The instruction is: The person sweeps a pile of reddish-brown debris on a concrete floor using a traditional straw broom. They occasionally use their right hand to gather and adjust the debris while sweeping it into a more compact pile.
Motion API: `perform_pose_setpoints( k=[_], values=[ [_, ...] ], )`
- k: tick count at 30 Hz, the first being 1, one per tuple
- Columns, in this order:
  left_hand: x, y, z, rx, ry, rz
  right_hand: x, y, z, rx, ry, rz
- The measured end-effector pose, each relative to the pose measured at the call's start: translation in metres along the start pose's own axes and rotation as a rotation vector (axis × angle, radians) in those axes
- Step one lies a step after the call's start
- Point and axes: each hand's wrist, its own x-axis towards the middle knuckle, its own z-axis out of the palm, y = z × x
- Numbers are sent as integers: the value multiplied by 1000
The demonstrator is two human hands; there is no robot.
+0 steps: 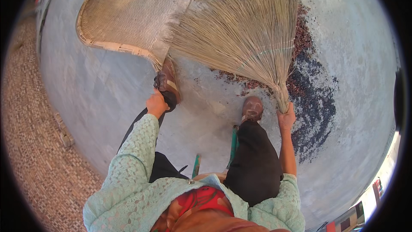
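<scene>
In my right hand [287, 116] is the bound handle of a broom [257, 34], with my fingers wrapped round it. The broom's wide fan of dry straw spreads away over the floor toward the woven tray. Dark red and black dried bits [315, 99] lie under and beside the straw. My left hand [157, 104] is closed beside my left shoe, on the dark-wrapped near corner of a flat woven bamboo tray [124, 10]. My fingers partly hide that grip. The tray has a bent rim on its left and near sides.
Below me are the green legs [234, 146] of a low seat. My brown shoes [252, 108] rest on the grey concrete floor [206, 116]. Brick paving [38, 146] borders it on the left, with a small block [66, 139] at the edge. Several objects stand at the lower right rim.
</scene>
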Motion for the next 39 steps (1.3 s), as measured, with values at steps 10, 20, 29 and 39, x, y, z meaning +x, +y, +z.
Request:
perform_pose_setpoints(
  k=[10,20,29,39],
  values=[
    [-2,-5,0,12,-8,-7,28,-67,-6,-221,81,92],
    [-2,-6,2,19,7,13,70,-74,-6,-183,82,213],
    [1,-4,-2,1,12,8,64,-42,28,-128,-5,240],
    [0,-3,-8,-3,-25,18,33,-44,35,-312,-112,155]
  ],
)
